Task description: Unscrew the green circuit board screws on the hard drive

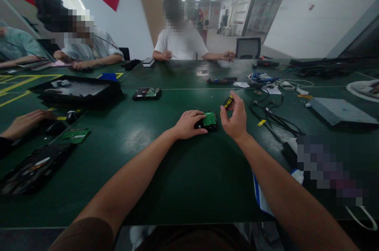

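A hard drive (211, 120) with a green circuit board facing up lies on the green table in front of me. My left hand (192, 124) grips its left side, thumb along the near edge and fingers over the top. To the right of the drive, my right hand (235, 118) is raised and closed around a black and yellow screwdriver (228, 102). Only the handle of the screwdriver shows clearly; its tip I cannot make out. A second hard drive (147, 93) rests farther back on the left.
Black cables (271, 115) and a grey metal box (343, 112) lie to the right. At left are a black tray (78, 89), a loose circuit board (76, 135) and a dark opened device (35, 168), near another person's hand (29, 122). People sit across the table.
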`<action>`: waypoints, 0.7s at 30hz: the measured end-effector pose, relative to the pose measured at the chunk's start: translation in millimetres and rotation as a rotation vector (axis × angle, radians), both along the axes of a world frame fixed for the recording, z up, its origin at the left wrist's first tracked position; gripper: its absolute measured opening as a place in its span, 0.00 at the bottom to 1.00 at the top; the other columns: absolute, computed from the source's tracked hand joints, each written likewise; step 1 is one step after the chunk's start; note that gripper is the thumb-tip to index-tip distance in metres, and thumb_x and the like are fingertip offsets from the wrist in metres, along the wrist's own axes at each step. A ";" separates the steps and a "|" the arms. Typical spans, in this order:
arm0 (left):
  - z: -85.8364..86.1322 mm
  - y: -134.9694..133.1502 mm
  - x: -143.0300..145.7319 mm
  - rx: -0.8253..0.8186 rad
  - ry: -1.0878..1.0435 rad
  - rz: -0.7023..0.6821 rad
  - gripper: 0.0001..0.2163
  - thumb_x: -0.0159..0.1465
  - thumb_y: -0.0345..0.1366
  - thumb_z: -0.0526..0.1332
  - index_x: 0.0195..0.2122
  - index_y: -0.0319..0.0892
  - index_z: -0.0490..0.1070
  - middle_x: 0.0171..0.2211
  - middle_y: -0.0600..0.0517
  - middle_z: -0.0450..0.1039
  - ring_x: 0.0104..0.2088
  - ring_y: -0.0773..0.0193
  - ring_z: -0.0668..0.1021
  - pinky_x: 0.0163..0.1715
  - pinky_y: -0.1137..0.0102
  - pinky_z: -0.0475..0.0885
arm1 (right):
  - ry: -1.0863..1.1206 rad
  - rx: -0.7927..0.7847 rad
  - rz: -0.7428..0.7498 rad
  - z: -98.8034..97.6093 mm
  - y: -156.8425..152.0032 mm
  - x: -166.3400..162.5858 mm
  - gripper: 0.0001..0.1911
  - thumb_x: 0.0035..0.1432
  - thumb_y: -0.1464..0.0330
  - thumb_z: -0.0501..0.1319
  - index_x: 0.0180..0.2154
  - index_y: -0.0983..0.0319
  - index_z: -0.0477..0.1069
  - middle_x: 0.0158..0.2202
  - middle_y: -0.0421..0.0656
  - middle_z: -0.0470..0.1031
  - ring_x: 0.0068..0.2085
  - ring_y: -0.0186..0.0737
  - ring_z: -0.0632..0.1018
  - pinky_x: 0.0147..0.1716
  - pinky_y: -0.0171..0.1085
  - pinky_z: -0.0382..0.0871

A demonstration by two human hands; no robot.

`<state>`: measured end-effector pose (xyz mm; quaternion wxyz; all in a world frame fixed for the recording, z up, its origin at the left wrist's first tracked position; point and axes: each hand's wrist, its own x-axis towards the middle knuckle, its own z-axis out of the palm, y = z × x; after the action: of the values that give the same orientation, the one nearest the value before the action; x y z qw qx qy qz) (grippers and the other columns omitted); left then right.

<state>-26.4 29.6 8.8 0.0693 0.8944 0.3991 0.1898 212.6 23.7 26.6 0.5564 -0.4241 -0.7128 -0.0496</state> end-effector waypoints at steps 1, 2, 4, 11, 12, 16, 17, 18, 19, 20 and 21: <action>1.2 1.3 -3.0 -0.013 -0.005 -0.037 0.32 0.64 0.56 0.66 0.66 0.49 0.67 0.66 0.45 0.67 0.67 0.47 0.68 0.67 0.50 0.60 | -0.002 -0.003 0.007 -0.1 -0.6 -0.3 0.34 0.66 0.65 0.59 0.70 0.56 0.52 0.56 0.53 0.68 0.42 0.48 0.77 0.42 0.54 0.82; 2.4 1.8 -4.9 -0.026 -0.002 -0.061 0.32 0.64 0.55 0.66 0.66 0.49 0.66 0.66 0.45 0.66 0.67 0.48 0.67 0.68 0.51 0.60 | -0.005 -0.006 0.015 0.0 -1.1 -0.6 0.35 0.66 0.65 0.60 0.70 0.55 0.52 0.56 0.53 0.68 0.42 0.47 0.78 0.42 0.53 0.82; 4.9 0.3 -5.1 -0.039 0.002 -0.050 0.31 0.65 0.54 0.66 0.66 0.49 0.66 0.67 0.44 0.65 0.68 0.48 0.67 0.69 0.49 0.57 | -0.013 -0.005 0.023 0.3 -1.9 -1.2 0.35 0.65 0.65 0.60 0.70 0.55 0.52 0.56 0.52 0.69 0.41 0.46 0.78 0.42 0.53 0.82; 12.8 -10.4 18.6 -0.014 0.020 0.123 0.21 0.71 0.51 0.56 0.59 0.45 0.72 0.66 0.43 0.66 0.66 0.50 0.70 0.70 0.45 0.56 | -0.026 -0.002 0.033 1.7 -4.0 -2.2 0.35 0.66 0.66 0.59 0.70 0.54 0.52 0.54 0.51 0.69 0.41 0.47 0.77 0.41 0.53 0.83; 13.9 -9.8 21.3 -0.008 0.031 0.137 0.21 0.71 0.50 0.57 0.58 0.44 0.73 0.68 0.42 0.65 0.66 0.49 0.70 0.70 0.45 0.57 | -0.024 0.001 0.033 1.6 -4.0 -2.2 0.35 0.66 0.66 0.59 0.70 0.54 0.52 0.55 0.51 0.69 0.41 0.47 0.77 0.41 0.53 0.83; 18.0 -2.5 26.7 -0.032 0.109 0.101 0.22 0.68 0.50 0.61 0.56 0.42 0.74 0.66 0.41 0.68 0.68 0.46 0.68 0.70 0.44 0.57 | -0.020 0.005 0.041 0.9 -4.0 -1.8 0.35 0.66 0.66 0.59 0.71 0.54 0.51 0.56 0.51 0.69 0.42 0.47 0.77 0.42 0.53 0.83; 18.7 -0.6 27.3 -0.038 0.121 0.093 0.21 0.68 0.50 0.61 0.56 0.42 0.74 0.65 0.41 0.70 0.68 0.45 0.68 0.69 0.45 0.59 | -0.020 0.002 0.042 0.8 -4.0 -1.7 0.35 0.66 0.66 0.59 0.71 0.53 0.51 0.56 0.51 0.69 0.42 0.47 0.77 0.42 0.53 0.83; 19.2 1.0 27.8 -0.042 0.130 0.088 0.21 0.68 0.50 0.61 0.55 0.42 0.75 0.64 0.41 0.70 0.67 0.45 0.69 0.68 0.47 0.62 | -0.021 -0.003 0.043 0.8 -4.0 -1.6 0.35 0.66 0.66 0.59 0.71 0.53 0.51 0.56 0.51 0.69 0.43 0.47 0.77 0.42 0.53 0.83; 19.5 2.1 28.2 -0.042 0.136 0.086 0.20 0.68 0.49 0.61 0.54 0.42 0.75 0.64 0.41 0.71 0.67 0.45 0.70 0.67 0.48 0.64 | -0.022 -0.008 0.043 0.8 -4.1 -1.4 0.35 0.66 0.66 0.59 0.71 0.53 0.51 0.56 0.51 0.69 0.43 0.47 0.77 0.42 0.53 0.83; 19.5 2.6 28.7 -0.039 0.142 0.083 0.20 0.68 0.49 0.61 0.54 0.42 0.76 0.64 0.41 0.71 0.66 0.46 0.71 0.66 0.50 0.66 | -0.023 -0.011 0.042 0.8 -4.2 -1.3 0.35 0.66 0.66 0.59 0.71 0.53 0.51 0.56 0.51 0.69 0.43 0.48 0.77 0.42 0.53 0.83; 19.3 2.6 29.1 -0.034 0.148 0.081 0.19 0.69 0.49 0.60 0.54 0.43 0.76 0.64 0.41 0.71 0.66 0.46 0.72 0.65 0.51 0.67 | -0.024 -0.012 0.042 0.8 -4.2 -1.2 0.35 0.66 0.66 0.59 0.71 0.53 0.51 0.56 0.52 0.69 0.44 0.48 0.78 0.42 0.53 0.83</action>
<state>2.6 32.2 28.1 0.0473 0.8878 0.4420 0.1190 211.4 19.5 27.4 0.5463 -0.4119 -0.7283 -0.0387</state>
